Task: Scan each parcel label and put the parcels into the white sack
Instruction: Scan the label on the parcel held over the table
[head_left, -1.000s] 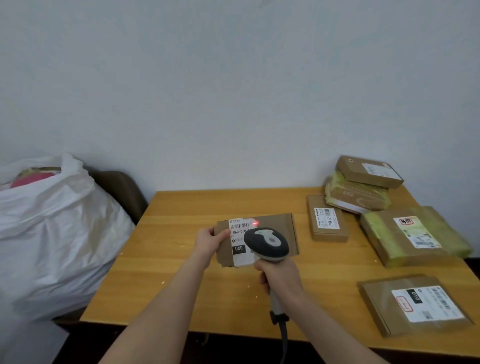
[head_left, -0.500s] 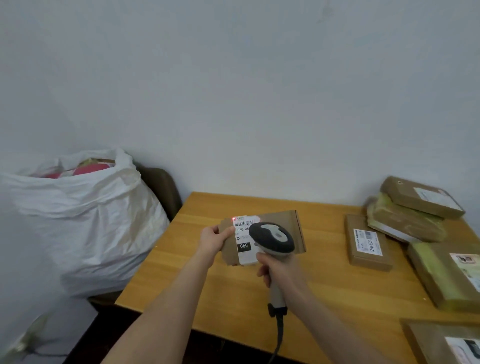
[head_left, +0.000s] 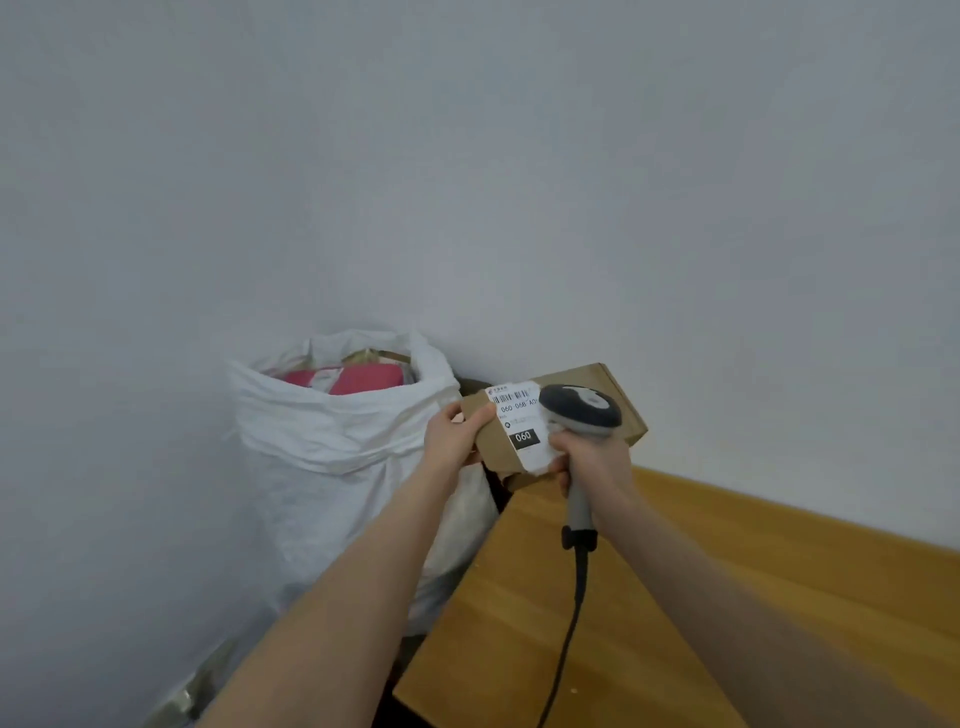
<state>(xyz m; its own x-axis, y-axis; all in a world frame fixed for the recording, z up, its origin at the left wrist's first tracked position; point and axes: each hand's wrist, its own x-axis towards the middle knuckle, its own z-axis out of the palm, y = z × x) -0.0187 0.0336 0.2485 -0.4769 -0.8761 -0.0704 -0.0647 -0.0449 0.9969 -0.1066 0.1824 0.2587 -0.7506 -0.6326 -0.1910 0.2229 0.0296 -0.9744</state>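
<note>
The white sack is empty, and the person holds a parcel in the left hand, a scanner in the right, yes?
No: the head view shows red packages in the white sack. The left hand holds the parcel, the right hand the scanner.

Plain pale grey-white wall (head_left: 467, 156) filling most of view, wooden table (head_left: 701, 597) w/ orange-brown top at btm rt, soft even light

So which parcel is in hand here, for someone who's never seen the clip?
Find the white sack left of the wooden table. Just right of its mouth, the left hand holds a flat cardboard parcel, with the barcode scanner in the right hand before it. Unlike the pink packets in the sack, it is brown with a white "060" label.
</note>
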